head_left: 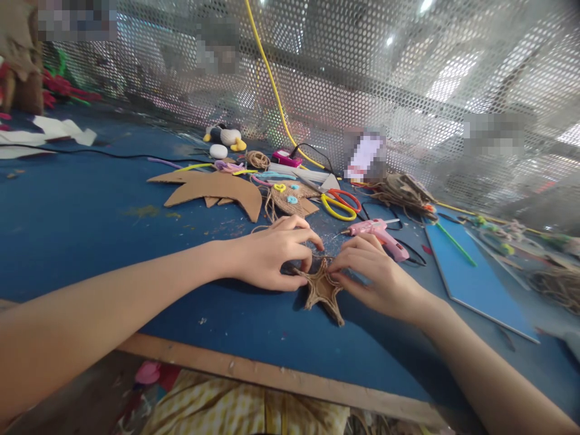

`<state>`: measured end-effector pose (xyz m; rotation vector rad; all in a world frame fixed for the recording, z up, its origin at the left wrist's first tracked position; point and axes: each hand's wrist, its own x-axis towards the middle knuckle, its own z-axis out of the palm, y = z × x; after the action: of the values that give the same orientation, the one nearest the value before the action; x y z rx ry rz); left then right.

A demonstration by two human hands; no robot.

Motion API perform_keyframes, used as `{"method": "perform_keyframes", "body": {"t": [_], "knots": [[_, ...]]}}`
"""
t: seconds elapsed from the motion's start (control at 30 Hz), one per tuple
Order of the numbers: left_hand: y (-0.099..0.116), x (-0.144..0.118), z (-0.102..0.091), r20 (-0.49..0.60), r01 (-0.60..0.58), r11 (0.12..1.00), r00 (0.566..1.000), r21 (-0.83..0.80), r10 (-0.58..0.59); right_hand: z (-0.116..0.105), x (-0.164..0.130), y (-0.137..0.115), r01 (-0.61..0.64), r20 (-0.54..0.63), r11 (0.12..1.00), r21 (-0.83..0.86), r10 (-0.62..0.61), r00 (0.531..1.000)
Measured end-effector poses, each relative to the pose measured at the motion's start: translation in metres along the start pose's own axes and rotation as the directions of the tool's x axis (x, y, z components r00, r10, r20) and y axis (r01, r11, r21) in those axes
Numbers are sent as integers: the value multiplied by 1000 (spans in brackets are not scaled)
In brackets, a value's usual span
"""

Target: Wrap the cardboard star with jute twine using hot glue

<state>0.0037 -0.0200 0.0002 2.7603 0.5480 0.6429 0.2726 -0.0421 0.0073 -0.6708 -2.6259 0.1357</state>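
Observation:
A small cardboard star (322, 286) edged with brown twine lies on the blue tabletop between my hands. My left hand (276, 254) reaches in from the left, its thumb and fingertips closed on the star's upper left arm. On the other side, my right hand (378, 272) pinches the upper right edge with thumb and fingers. A strand of twine (296, 270) runs by the left fingertips; its full path is hidden. Just beyond my right hand lies a pink glue gun (378, 232), its nozzle pointing left.
Behind my hands lie cut cardboard pieces (217, 190), a twine-covered shape (290, 196), scissors (339, 202) with red and yellow handles, and a twine coil (258, 159). A blue board (480, 278) lies right. A perforated metal screen (317, 78) bounds the back; a wooden strip (254, 371) edges the front.

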Motion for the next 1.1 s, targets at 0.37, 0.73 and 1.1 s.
{"method": "perform_keyframes", "body": {"t": [0.37,0.73,1.1], "knots": [[1,-1,2,55,10,997,998,-78,-6,4,1,-2,17,63,1000,-21,-16,998],[1,-1,2,59,-37,999,998,-28,38,-1,3,-5,25,103,996,-89,-16,995],[7,0,1,113,-73,996,991,48,67,-1,2,-5,17,154,994,-103,-1,988]]}}
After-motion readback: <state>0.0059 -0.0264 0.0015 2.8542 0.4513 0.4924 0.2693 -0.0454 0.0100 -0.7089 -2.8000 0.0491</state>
